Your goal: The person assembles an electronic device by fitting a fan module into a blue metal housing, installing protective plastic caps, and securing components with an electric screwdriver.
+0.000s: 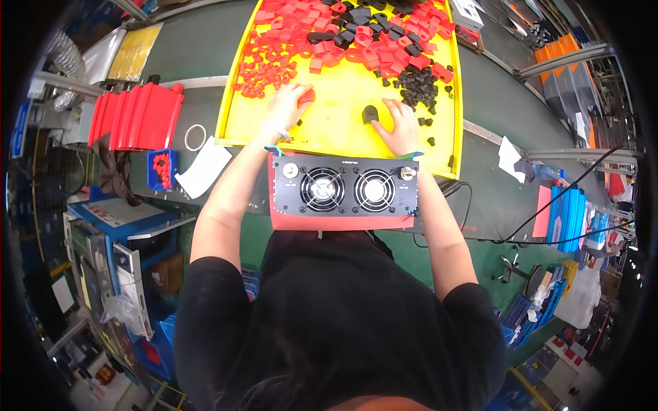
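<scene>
My left hand [286, 109] is closed on a small red plastic cap [306, 97] above the near left part of a yellow tray [336, 140]. My right hand [399, 129] has its fingers apart, and its thumb tip lies at or just beside a black plastic cap [370, 114]; I cannot tell whether they touch. Just nearer than the hands, between my forearms, is a red box-shaped device [343, 222] with a black end panel [346, 162]. Two round fans and a terminal at each side show on that panel.
Piles of red parts [384, 51], small red rings [264, 72] and small black parts [419, 88] lie in the tray. To the left are red housings [137, 113], a blue bin [152, 179] of red pieces, a tape ring [195, 137] and white paper [205, 168]. A cable [469, 205] hangs at right.
</scene>
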{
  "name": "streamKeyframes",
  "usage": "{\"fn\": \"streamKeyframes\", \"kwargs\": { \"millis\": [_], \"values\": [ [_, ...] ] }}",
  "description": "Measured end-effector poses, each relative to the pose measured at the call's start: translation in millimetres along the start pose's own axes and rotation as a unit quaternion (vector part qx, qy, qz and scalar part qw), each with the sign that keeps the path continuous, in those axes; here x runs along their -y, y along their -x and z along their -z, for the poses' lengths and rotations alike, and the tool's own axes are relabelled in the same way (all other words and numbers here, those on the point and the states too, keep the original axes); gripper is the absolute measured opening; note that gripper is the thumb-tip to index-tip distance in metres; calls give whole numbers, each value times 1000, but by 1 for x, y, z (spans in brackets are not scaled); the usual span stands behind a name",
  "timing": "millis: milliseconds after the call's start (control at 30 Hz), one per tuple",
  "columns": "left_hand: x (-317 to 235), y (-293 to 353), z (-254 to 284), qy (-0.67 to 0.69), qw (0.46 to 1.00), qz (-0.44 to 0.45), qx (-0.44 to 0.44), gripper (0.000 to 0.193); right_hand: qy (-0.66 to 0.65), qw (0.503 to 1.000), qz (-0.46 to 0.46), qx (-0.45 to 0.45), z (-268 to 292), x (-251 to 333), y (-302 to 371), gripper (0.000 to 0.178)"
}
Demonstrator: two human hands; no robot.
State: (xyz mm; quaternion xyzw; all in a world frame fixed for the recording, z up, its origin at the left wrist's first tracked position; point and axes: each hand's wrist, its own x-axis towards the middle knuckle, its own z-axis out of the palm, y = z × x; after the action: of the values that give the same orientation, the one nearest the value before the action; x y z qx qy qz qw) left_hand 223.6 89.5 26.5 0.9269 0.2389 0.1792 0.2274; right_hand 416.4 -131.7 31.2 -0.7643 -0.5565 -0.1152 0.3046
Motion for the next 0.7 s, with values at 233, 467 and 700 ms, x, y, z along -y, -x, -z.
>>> {"fn": "streamKeyframes", "kwargs": {
  "millis": [233,467,700],
  "values": [
    [-19,16,26,44,994,-45,-93,40,-28,997,-63,22,5,32,-10,53],
    [-36,53,70,103,985,36,-136,38,-63,992,-105,27,-11,19,-4,34],
    [-67,97,115,204,951,109,-206,36,-60,998,2,-4,-19,-7,7,34]
  ]
}}
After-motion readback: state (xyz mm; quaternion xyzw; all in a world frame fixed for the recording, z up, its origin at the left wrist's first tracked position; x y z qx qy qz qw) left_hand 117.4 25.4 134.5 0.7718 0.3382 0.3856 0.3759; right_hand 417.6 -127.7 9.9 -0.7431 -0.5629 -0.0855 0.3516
